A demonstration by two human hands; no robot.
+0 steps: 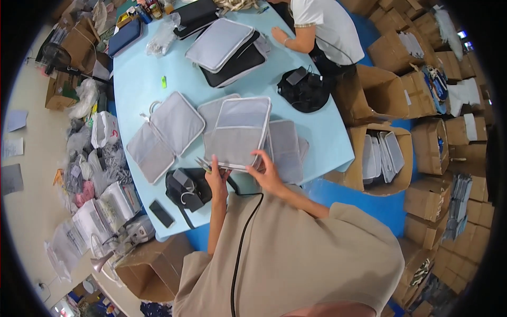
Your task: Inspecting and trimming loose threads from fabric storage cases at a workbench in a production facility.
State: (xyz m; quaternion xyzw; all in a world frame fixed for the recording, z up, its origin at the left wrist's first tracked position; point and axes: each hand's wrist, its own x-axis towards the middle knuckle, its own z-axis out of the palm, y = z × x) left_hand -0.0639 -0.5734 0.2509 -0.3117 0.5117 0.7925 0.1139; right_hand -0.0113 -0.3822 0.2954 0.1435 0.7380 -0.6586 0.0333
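Note:
My left hand (216, 177) is closed round a small metal tool (205, 164), apparently snips, at the lower left corner of a grey zippered mesh case (237, 132). The fingers of my right hand (262, 171) grip the case's lower right edge. More grey cases (285, 148) lie beneath and beside it on the pale blue table (137, 79). An opened grey case (177, 124) rests to the left. Below that are a black bag (174, 187) with dark blocks and a phone (161, 213).
A co-worker (322, 31) is at the table's far right, near a black cap-like bundle (296, 98). Stacked cases (219, 45) sit at the back. Cardboard boxes (369, 87) crowd the right, one holding grey cases (385, 153). Bagged goods (105, 169) pile up on the left.

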